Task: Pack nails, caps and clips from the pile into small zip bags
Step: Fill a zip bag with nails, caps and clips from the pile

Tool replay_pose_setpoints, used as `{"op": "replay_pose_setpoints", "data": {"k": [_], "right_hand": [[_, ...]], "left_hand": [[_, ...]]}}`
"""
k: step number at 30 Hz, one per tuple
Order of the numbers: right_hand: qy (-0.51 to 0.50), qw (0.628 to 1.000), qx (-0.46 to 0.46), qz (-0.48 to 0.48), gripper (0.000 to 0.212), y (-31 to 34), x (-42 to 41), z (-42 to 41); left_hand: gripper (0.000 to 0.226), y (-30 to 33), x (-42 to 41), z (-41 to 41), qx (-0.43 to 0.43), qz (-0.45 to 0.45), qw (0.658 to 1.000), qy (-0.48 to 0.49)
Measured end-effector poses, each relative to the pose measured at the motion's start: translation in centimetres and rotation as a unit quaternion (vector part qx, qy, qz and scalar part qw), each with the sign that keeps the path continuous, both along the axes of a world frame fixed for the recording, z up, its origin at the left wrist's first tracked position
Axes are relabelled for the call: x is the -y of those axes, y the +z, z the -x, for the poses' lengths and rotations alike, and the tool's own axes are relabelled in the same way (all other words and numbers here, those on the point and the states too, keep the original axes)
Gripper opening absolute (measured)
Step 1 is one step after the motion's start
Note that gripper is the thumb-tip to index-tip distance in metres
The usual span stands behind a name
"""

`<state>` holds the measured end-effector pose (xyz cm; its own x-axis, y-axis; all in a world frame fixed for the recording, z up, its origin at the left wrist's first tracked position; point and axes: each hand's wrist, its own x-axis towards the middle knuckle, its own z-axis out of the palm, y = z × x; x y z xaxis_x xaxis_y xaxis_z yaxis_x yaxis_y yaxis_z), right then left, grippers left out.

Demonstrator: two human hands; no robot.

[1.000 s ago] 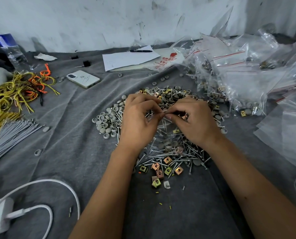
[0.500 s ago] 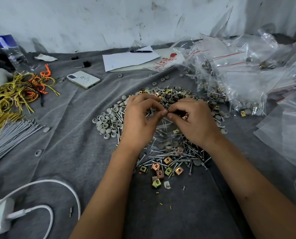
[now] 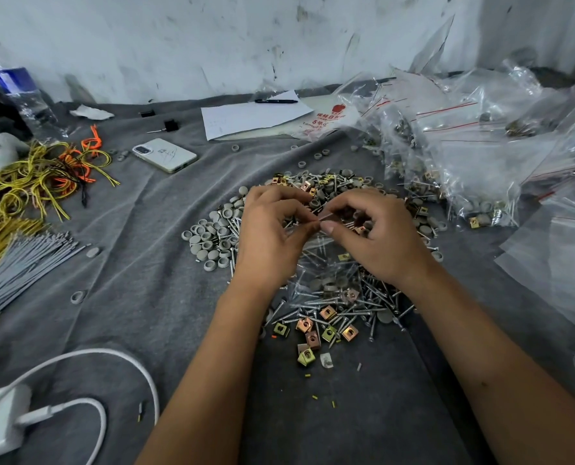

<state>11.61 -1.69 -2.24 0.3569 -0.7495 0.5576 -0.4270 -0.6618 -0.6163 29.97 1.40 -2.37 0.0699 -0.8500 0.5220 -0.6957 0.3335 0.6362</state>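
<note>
Loose grey caps (image 3: 212,239) sit left of the hands, unpacked. Left hand (image 3: 269,239) and right hand (image 3: 376,239) both pinch the top edge of a small zip bag (image 3: 326,273), which hangs over the pile (image 3: 329,313) with nails and caps inside; looks like sealing. Right: a heap of filled bags (image 3: 463,169). Judging by the pile, plenty left to pack.

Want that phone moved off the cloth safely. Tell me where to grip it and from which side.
Grip the white phone across its two long edges, coming from above. It lies flat, camera-side up, on the grey cloth, so only its thin sides offer purchase. Nothing lies against those edges.
</note>
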Motion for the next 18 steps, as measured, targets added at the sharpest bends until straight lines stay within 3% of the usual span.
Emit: {"op": "replay_pose_setpoints", "data": {"k": [12, 15, 18], "right_hand": [[-0.056, 0.997, 0.050, -0.017, 0.004, 0.14, 0.40, 0.21], [-0.073, 0.994, 0.072, -0.041, 0.004, 0.24, 0.63, 0.66], [-0.078, 0.992, 0.084, -0.051, 0.005, 0.25, 0.63, 0.78]], "left_hand": [[0.009, 0.37, -0.06, -0.18, -0.040, -0.031, 0.999, 0.014], [0.017, 0.50, -0.05, -0.44, -0.073, -0.051, 0.996, 0.017], [0.011, 0.52, 0.09, -0.62, -0.117, -0.071, 0.991, 0.014]]}}
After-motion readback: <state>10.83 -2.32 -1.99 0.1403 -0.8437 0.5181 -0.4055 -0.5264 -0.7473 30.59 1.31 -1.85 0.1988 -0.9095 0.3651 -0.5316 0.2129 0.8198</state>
